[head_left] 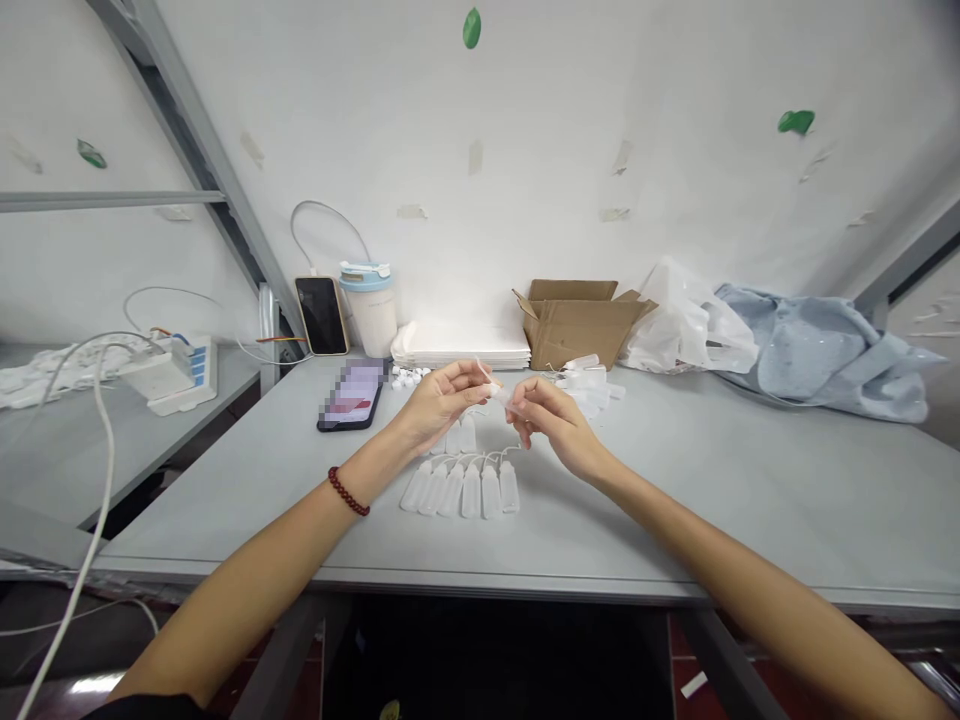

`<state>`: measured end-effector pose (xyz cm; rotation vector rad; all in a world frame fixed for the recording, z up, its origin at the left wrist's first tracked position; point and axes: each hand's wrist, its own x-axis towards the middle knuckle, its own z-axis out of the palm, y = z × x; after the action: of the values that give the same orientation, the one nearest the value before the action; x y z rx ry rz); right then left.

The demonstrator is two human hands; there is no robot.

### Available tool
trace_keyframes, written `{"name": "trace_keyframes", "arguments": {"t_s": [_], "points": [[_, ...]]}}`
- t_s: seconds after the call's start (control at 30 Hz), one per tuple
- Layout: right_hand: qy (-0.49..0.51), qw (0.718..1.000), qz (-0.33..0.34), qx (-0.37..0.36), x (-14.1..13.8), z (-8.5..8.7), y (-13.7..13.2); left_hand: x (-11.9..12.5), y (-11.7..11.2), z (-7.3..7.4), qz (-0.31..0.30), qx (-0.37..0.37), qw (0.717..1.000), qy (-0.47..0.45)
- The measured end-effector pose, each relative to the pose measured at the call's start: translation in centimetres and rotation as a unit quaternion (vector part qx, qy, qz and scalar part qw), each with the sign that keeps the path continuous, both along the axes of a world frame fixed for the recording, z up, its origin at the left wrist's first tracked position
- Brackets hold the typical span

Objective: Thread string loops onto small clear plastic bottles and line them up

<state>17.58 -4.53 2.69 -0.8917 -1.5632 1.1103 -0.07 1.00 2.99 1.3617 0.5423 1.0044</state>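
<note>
Between my two hands is a small translucent white bottle (504, 396), held above the grey table. My left hand (442, 402), with a dark red bead bracelet at the wrist, is closed around its top end, where a thin white tube sticks up. The fingers of my right hand (551, 415) pinch the bottle's body from the other side. Below them lies a row of several similar flat bottles (471, 490) with thin bent tubes, and a second row is partly hidden behind my left hand. Small white caps (409, 378) sit in a pile left of my left hand.
More loose bottles (589, 385) are heaped before an open cardboard box (581, 325). White sheets (469, 345), a cup (369, 310) and a standing phone (322, 315) line the wall; another phone (352, 394) lies flat. Plastic bags (686, 325) and blue cloth (817, 350) are rightward.
</note>
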Motion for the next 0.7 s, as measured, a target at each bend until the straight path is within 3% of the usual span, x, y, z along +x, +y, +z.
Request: {"name": "trace_keyframes", "arguments": {"t_s": [0.1,0.23,0.53,0.6,0.7], "points": [[0.035,0.998,0.016,-0.039,0.24,0.14,0.29,0.16,-0.18,-0.06,0.032,0.026,0.999,0.029],[0.025,0.999,0.007,-0.033,0.43,0.1,0.51,0.38,-0.51,-0.03,0.051,0.04,0.996,0.063],[0.024,0.994,0.016,-0.108,0.63,0.04,0.78,0.73,-1.03,0.14,0.073,0.072,0.994,0.048],[-0.002,0.996,0.009,-0.089,0.62,-0.04,0.75,0.76,-1.04,0.15,0.071,0.063,0.994,0.049],[-0.108,0.994,-0.028,0.012,0.68,-0.41,0.71,0.75,-0.89,-0.03,0.066,0.051,0.995,0.053]]}}
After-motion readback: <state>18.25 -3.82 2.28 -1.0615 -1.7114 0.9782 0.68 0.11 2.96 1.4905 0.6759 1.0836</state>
